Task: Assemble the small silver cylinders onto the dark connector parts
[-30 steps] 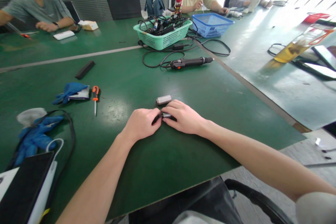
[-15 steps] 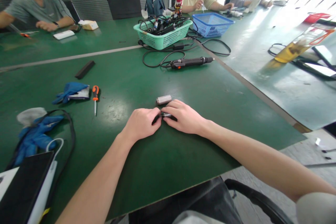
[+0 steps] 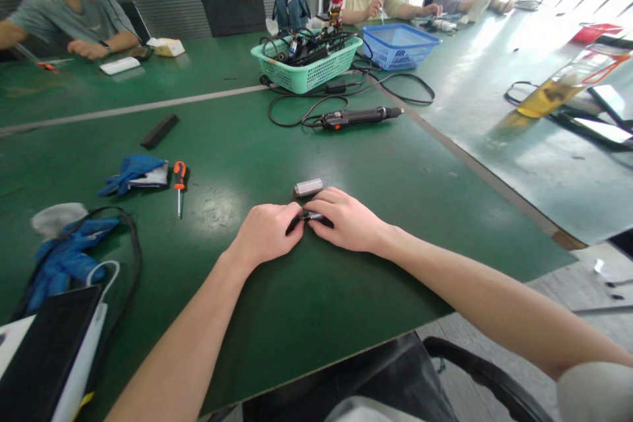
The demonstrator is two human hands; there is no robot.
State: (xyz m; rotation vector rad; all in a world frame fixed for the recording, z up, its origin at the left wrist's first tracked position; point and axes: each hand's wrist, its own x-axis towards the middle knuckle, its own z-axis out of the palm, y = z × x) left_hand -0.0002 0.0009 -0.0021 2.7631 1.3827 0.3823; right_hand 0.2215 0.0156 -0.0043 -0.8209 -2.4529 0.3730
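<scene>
Just this side of the metal cylinder [image 3: 308, 188], the left hand [image 3: 268, 232] and right hand [image 3: 351, 221] clasp a small dark part [image 3: 313, 216] between fingers, green tabletop [image 3: 311, 303] stretching to its near edge [image 3: 326, 364].

Legible markings: none.
From my remote view, I can read no lettering, number or sign anywhere.

Workshop: screwdriver [image 3: 180, 175], work gloves [image 3: 79, 254]

The left hand [image 3: 270, 232] and right hand [image 3: 350, 221] are bare, as are the forearms [image 3: 190, 333]. A loose, pale grey sleeve [image 3: 593, 390] ends by the right elbow; similar pale cloth [image 3: 366, 411] overlaps dark, creased trousers [image 3: 395, 369].
</scene>
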